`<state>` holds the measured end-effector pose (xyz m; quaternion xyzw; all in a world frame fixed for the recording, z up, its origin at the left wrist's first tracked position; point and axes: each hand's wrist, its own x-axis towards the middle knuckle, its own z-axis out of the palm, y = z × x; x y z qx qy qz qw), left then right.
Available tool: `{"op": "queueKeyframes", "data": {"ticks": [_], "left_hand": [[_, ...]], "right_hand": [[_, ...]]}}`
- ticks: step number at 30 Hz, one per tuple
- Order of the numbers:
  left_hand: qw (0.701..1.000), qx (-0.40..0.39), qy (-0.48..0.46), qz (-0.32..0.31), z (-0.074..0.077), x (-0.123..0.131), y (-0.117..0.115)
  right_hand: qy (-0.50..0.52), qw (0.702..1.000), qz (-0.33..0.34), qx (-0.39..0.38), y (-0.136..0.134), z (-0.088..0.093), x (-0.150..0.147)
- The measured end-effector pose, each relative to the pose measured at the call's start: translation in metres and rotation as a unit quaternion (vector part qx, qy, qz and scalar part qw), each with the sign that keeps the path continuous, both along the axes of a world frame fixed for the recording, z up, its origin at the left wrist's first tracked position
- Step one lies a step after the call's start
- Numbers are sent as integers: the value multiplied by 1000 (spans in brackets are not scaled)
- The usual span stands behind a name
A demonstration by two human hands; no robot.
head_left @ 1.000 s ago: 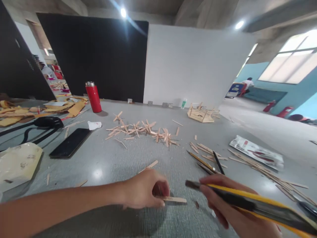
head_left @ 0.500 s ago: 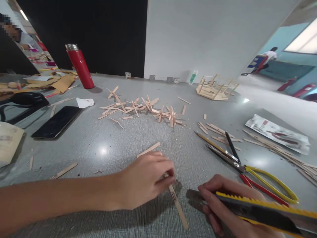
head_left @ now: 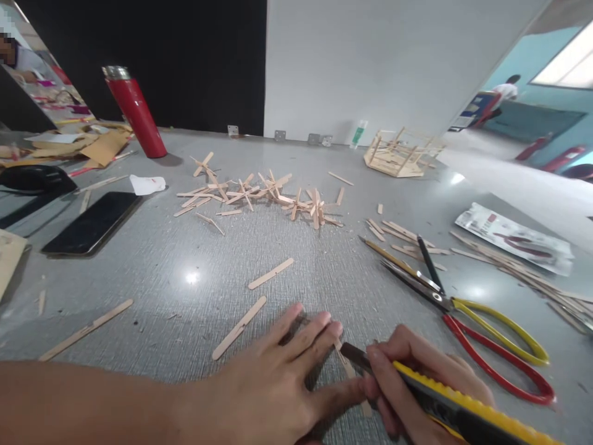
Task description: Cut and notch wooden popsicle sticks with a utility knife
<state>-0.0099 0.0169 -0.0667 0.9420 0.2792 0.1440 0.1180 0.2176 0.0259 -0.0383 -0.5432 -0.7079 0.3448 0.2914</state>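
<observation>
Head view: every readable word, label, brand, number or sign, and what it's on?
No text is legible.
White packet: printing too small and blurred.
Green-and-white tube: any print too small.
Blue background panel: markings too blurred.
Yellow-and-black cutter: no legible marking.

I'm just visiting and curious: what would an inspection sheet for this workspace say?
Surface: grey tabletop, with small wood scraps.
Job's things: wooden stick; utility knife, its blade at or just above the stick.
Clutter: scissors, phone, red bottle, pile of sticks.
Hands: left hand spread at the stick; right hand grips the knife.
Cables: dark strand at left; cable or strap, unclear.
Surroundings: black panel and white panel behind; person at far right.
</observation>
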Motion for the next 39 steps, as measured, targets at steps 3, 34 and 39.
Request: {"op": "queueKeyframes", "data": {"ticks": [3, 34, 39], "left_hand": [[1000, -6, -6, -11, 5, 0, 4], [998, 31, 45, -14, 19, 5, -1], [998, 32, 39, -23, 14, 3, 0]], "right_hand": [[-24, 1000, 18, 5, 1, 0, -2], [-148, 973, 58, 168, -1, -13, 8], [-142, 974, 60, 163, 0, -15, 12]]}}
